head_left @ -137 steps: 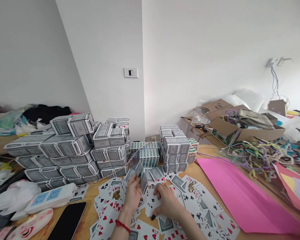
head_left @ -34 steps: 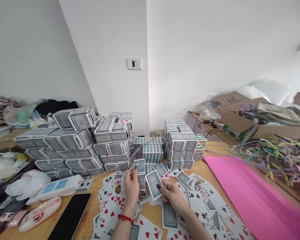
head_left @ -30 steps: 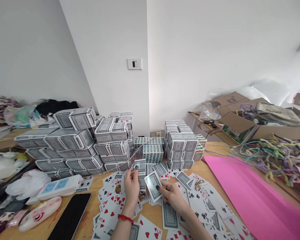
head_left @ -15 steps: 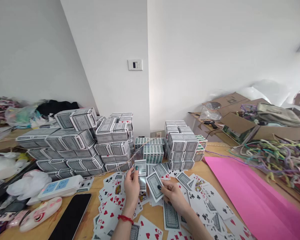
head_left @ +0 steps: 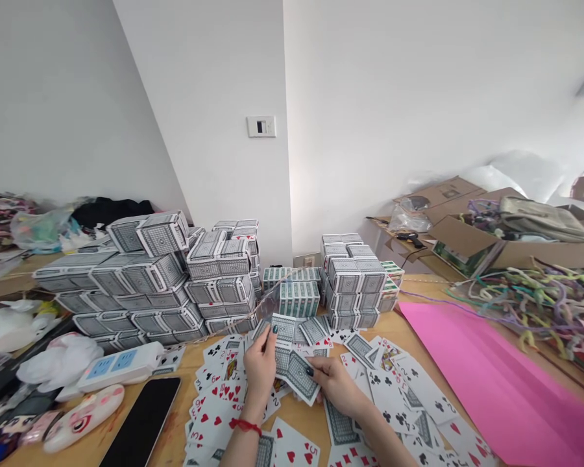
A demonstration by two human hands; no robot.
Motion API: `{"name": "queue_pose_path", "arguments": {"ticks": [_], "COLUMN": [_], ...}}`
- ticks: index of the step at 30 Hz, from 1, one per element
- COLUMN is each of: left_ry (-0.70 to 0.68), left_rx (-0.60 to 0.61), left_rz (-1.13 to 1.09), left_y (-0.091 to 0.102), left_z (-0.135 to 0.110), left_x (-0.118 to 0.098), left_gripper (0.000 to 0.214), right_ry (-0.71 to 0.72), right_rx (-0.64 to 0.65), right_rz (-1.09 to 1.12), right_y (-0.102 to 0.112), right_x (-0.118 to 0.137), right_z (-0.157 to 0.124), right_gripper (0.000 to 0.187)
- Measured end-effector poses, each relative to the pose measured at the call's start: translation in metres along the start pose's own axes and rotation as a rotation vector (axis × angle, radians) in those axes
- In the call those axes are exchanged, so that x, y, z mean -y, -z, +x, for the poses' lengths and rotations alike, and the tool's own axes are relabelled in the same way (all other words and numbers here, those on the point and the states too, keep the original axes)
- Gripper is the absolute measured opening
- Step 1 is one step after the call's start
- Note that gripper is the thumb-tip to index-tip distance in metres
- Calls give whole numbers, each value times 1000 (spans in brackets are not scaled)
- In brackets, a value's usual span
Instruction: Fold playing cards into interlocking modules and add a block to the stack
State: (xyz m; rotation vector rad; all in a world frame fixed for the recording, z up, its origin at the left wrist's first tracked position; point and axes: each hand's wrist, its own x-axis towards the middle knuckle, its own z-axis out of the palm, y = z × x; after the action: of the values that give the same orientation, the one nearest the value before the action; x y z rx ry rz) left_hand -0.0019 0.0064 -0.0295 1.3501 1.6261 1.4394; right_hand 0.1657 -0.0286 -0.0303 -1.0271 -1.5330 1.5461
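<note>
My left hand (head_left: 261, 363), with a red string bracelet on its wrist, pinches a playing card (head_left: 285, 329) whose grey patterned back faces me; it looks folded. A second playing card (head_left: 300, 376), also back side up and tilted, is gripped by my right hand (head_left: 335, 383) between thumb and fingers. Its upper left edge meets the lower part of the left hand's card. Loose playing cards (head_left: 219, 415), some face up and some face down, lie spread under and around both hands. How far the fingers reach behind the cards is hidden.
Blocks built of folded cards (head_left: 136, 272) are stacked at left, with another card stack (head_left: 353, 275) right of centre and green card boxes (head_left: 299, 298) between. A phone (head_left: 143, 421) and power strip (head_left: 121, 366) lie left, pink paper (head_left: 486, 383) right, tangled fuzzy stems (head_left: 545, 311) beyond.
My right hand has shifted slightly, turning its card and bringing it against the left hand's card. My left hand has moved slightly right and its card now shows more squarely.
</note>
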Motion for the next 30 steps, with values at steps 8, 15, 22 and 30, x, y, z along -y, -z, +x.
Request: {"name": "queue_pose_path", "arguments": {"ticks": [8, 15, 22, 30], "left_ry": [-17, -43, -72, -182], "left_rx": [44, 59, 61, -3], "left_rz": [8, 26, 39, 56], "left_y": [-2, -2, -3, -3], "left_z": [0, -1, 0, 1], "left_x": [8, 10, 13, 6], "left_gripper": [59, 63, 60, 45], "right_ry": [-18, -48, -90, -105], "right_rx": [38, 63, 76, 104], "right_rz": [35, 37, 25, 16], "right_y": [7, 10, 12, 16], "right_x": [-2, 2, 5, -4], "right_z": [-3, -4, -6, -4], "right_gripper": [17, 19, 15, 21]}}
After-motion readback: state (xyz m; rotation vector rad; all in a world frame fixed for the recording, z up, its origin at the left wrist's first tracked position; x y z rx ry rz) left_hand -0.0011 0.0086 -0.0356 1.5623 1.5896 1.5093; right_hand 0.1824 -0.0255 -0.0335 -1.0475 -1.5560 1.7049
